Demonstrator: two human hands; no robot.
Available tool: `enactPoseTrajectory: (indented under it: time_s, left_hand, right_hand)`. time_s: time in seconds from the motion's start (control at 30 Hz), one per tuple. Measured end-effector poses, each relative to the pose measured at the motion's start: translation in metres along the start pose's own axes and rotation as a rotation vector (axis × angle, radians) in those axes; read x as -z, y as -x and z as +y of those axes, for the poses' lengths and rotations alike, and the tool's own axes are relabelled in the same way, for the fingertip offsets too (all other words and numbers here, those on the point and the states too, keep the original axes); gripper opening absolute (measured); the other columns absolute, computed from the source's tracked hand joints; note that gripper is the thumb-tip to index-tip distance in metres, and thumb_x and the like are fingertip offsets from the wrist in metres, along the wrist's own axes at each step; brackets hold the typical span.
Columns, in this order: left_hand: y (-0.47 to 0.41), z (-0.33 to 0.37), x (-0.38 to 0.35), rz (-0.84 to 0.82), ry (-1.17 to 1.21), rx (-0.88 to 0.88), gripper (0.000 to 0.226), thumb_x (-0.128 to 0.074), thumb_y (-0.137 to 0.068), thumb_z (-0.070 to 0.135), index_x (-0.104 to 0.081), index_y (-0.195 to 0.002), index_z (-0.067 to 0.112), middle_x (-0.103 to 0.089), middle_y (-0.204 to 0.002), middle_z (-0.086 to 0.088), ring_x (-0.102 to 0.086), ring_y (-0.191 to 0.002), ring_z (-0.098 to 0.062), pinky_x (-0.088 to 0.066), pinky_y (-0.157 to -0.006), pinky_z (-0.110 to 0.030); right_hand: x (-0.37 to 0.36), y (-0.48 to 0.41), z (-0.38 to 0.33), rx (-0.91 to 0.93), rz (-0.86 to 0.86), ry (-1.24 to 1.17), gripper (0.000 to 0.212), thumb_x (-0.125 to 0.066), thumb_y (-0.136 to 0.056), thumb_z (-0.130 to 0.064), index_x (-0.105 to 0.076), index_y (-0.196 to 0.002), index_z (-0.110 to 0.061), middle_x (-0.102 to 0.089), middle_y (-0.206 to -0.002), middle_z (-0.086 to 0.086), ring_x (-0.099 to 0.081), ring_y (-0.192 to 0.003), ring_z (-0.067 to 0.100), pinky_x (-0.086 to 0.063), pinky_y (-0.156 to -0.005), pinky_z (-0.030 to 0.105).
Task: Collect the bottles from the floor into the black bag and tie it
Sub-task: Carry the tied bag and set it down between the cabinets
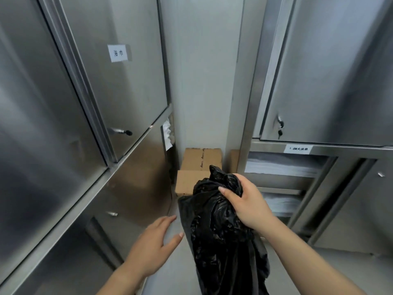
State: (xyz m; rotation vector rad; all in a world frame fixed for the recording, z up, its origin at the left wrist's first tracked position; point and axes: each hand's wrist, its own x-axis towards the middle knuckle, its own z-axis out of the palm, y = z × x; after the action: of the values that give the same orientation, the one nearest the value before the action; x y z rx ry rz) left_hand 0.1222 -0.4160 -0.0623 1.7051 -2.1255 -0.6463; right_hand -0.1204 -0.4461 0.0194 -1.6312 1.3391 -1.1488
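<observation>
Your left hand [157,237] hovers open beside the black bag [221,252], its bunched neck gripped in your right hand [248,203]; tying looks next, needing both hands there

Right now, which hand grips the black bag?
The right hand grips the black bag at its bunched top; the left hand is open, holding nothing.
</observation>
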Motion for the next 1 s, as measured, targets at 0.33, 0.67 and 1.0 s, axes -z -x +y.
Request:
enactPoseTrajectory:
  time_s: [0.33,0.67,1.0]
  left_hand:
    - [-0.138,0.008,0.008,-0.1,0.059,-0.099,0.058,-0.038,-0.089,0.06,-0.033,-0.14,0.033,-0.039,-0.142,0.014,-0.043,-0.124,-0.004,-0.037,-0.103,-0.024]
    - [-0.291,-0.027,0.027,-0.216,0.051,-0.187,0.061,-0.036,-0.087,0.064,-0.031,-0.14,0.036,-0.039,-0.143,0.012,-0.04,-0.127,-0.006,-0.038,-0.104,-0.029]
    - [-0.363,-0.069,0.032,-0.234,0.048,-0.201,0.06,-0.038,-0.089,0.06,-0.034,-0.141,0.03,-0.04,-0.144,0.009,-0.039,-0.129,-0.008,-0.036,-0.106,-0.029]
  right_hand:
    - [0.029,-0.114,0.021,-0.032,0.14,0.117,0.014,-0.061,-0.088,-0.022,-0.055,-0.1,-0.025,-0.063,-0.092,-0.017,-0.057,-0.085,-0.008,-0.04,-0.067,0.001]
    - [0.037,-0.23,0.035,-0.033,0.326,0.188,0.01,-0.061,-0.088,-0.018,-0.058,-0.098,-0.018,-0.063,-0.089,-0.013,-0.057,-0.083,-0.008,-0.04,-0.068,0.002]
    - [0.029,-0.301,0.05,-0.052,0.421,0.204,0.007,-0.061,-0.088,-0.019,-0.059,-0.094,-0.019,-0.063,-0.087,-0.013,-0.058,-0.081,-0.005,-0.039,-0.063,0.002]
